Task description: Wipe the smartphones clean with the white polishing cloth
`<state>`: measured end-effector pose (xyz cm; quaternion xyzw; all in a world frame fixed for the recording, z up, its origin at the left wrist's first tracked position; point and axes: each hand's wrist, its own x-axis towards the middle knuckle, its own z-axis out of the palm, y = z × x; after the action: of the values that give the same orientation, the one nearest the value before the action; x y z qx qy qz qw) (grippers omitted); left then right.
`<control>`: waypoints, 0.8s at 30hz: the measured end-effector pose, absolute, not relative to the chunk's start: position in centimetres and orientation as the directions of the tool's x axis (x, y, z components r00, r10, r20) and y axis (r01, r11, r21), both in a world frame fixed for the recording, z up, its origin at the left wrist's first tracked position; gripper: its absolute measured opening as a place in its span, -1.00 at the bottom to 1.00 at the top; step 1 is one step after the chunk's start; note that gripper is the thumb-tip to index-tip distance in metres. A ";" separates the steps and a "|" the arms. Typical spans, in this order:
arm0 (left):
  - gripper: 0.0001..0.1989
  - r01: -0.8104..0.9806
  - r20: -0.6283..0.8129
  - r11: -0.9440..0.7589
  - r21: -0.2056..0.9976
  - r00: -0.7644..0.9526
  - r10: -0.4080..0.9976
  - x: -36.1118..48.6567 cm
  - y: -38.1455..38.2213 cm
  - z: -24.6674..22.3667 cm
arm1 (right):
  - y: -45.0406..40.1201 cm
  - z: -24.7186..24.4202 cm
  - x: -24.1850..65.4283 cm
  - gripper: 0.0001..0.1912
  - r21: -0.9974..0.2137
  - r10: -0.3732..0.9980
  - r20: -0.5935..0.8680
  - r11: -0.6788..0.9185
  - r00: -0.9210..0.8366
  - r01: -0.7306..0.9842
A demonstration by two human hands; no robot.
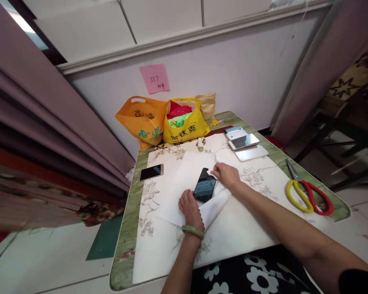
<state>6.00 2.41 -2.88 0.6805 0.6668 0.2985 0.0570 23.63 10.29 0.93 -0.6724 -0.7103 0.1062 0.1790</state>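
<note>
A dark smartphone (205, 185) lies face up on a white cloth (184, 171), its screen showing reflections. At the phone's lower left edge, my left hand (190, 208) steadies it with bent fingers; a pale green bangle (193, 232) circles that wrist. My right hand (227, 174) pinches a bunched bit of the cloth against the phone's upper right corner. Part of the cloth is folded up along the phone's right side. Just beyond the cloth stands a small clear bottle with a white cap (200, 145).
Another phone (151, 172) lies left; several phones (243, 141) sit at back right. Scissors with yellow and red handles (306, 196) rest near the right edge. Orange (144, 122) and yellow (187, 130) bags and a tan packet (207, 106) stand by the wall.
</note>
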 end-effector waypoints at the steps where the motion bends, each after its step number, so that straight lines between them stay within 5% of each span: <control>1: -0.56 0.873 0.330 -0.103 0.477 -0.070 0.941 6.0 2.4 -2.9 | 10.0 0.8 23.5 -0.81 -0.390 0.992 0.120 0.075 -0.030 0.918; 6: -0.45 0.868 0.335 -0.119 0.481 -0.058 0.940 6.2 2.3 -2.6 | 7.5 0.1 23.3 -0.82 -0.479 0.909 0.150 0.412 -0.389 0.775; 11: -0.44 0.880 0.330 -0.112 0.462 -0.053 0.943 6.2 2.3 -2.5 | 8.6 0.5 24.1 -0.80 -0.416 0.987 0.157 0.085 -0.021 0.905; 17: -0.46 0.881 0.336 -0.113 0.460 -0.056 0.940 6.2 2.4 -2.8 | 7.4 0.3 23.1 -0.79 -0.406 0.901 0.175 0.434 -0.397 0.805; 22: -0.50 0.878 0.310 -0.103 0.467 -0.054 0.949 6.4 2.4 -2.4 | 9.0 0.5 23.4 -0.77 -0.316 0.985 0.166 0.099 -0.048 0.944; 24: -0.52 0.876 0.307 -0.103 0.471 -0.053 0.950 6.4 2.4 -2.4 | 8.8 0.5 22.6 -0.79 -0.251 0.975 0.173 0.180 -0.139 0.951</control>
<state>6.35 2.35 -2.37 0.6851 0.6665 0.2868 0.0645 22.55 8.75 0.54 -0.6390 -0.7535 0.0403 0.1492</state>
